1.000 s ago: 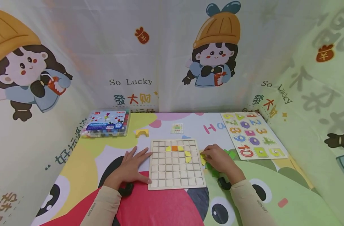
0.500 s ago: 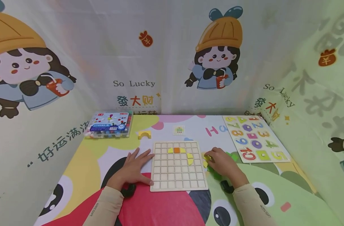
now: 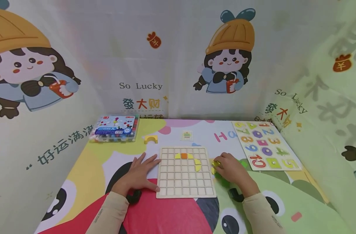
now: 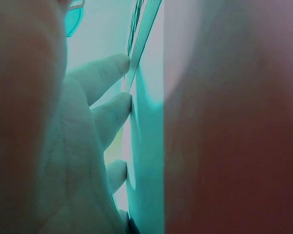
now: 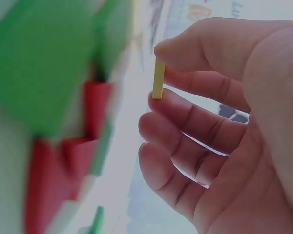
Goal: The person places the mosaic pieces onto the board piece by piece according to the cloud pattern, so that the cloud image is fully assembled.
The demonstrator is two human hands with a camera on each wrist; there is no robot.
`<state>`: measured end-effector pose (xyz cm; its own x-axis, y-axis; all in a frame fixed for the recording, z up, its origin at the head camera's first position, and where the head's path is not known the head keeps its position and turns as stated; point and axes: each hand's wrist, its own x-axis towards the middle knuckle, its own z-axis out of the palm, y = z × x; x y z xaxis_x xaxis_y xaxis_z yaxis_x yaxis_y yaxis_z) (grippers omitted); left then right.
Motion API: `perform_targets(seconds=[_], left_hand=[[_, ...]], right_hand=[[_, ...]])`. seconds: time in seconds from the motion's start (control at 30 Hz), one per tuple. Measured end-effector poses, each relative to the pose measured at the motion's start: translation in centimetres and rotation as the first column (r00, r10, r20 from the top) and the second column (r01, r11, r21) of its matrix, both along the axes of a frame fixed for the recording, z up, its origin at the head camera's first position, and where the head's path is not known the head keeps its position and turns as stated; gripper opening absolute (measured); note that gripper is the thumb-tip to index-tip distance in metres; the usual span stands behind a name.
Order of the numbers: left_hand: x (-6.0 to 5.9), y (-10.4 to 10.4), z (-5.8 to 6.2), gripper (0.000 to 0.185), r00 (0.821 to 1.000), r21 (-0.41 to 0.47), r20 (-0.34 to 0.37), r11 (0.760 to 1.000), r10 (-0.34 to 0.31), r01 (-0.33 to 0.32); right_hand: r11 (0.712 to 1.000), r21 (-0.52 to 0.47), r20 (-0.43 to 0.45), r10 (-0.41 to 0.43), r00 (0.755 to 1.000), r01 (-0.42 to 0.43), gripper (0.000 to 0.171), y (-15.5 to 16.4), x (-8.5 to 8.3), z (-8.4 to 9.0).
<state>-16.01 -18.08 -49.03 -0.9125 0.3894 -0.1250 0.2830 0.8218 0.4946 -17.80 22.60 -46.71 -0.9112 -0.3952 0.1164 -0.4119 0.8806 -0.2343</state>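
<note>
A pale wooden grid board (image 3: pixel 178 182) lies on the table. My left hand (image 3: pixel 138 174) is spread flat beside it, with fingertips and thumb at its left edge. On the board's upper rows, an orange square tile (image 3: pixel 184 156) sits between two yellow rounded tiles. Two more yellow tiles (image 3: pixel 197 165) are stacked as a half-round farther right. Beside the board's right edge, my right hand (image 3: pixel 231 168) pinches a thin yellow tile (image 5: pixel 158 80) between thumb and fingers, seen edge-on in the right wrist view. Another yellow tile (image 3: pixel 214 170) shows below those fingers.
Green tiles (image 3: pixel 223 182) lie partly under the right hand; red tiles (image 5: pixel 51 180) show blurred in the right wrist view. Behind the board are a small pattern card (image 3: pixel 187 136) and a yellow arch block (image 3: pixel 151 139). A boxed set (image 3: pixel 114 128) and number puzzle (image 3: pixel 267 146) stand at the back corners.
The head view has shifted, so the scene sits slightly lower and farther right. My right hand stays over the loose tiles with its fingertips drawn in a little. The left hand keeps its place.
</note>
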Motion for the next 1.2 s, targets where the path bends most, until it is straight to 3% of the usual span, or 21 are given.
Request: perform_targets(seconds=[0.13,0.27,0.63,1.0,1.2], left_hand=[[-0.3,0.2,0.1,0.115,1.0,-0.009,-0.001,1.0,-0.013,0.013],[-0.3,0.3,0.5,0.116,1.0,0.0,0.006,1.0,-0.01,0.01],[0.0,-0.3,0.8,0.115,1.0,-0.013,0.004,1.0,-0.002,0.002],[0.3,-0.6,0.9,0.114,1.0,0.008,0.012,1.0,-0.008,0.008],[0.3,-0.4,0.9,0.113,1.0,-0.001,0.008,1.0,-0.005,0.005]], right_hand=[[0.999,-0.031,-0.02,0.023,1.0,-0.024,0.018,-0.6,0.6,1.2],[0.994,-0.045,-0.023,0.1,0.995,-0.101,0.02,-2.1,0.8,2.5],[0.936,0.113,-0.01,0.338,0.941,-0.335,0.022,-8.3,-1.8,4.9],[0.872,0.208,0.115,0.428,0.897,-0.443,0.023,-14.7,-4.3,3.3],[0.87,0.217,0.155,0.417,0.895,-0.443,0.021,-16.5,-4.9,2.9]])
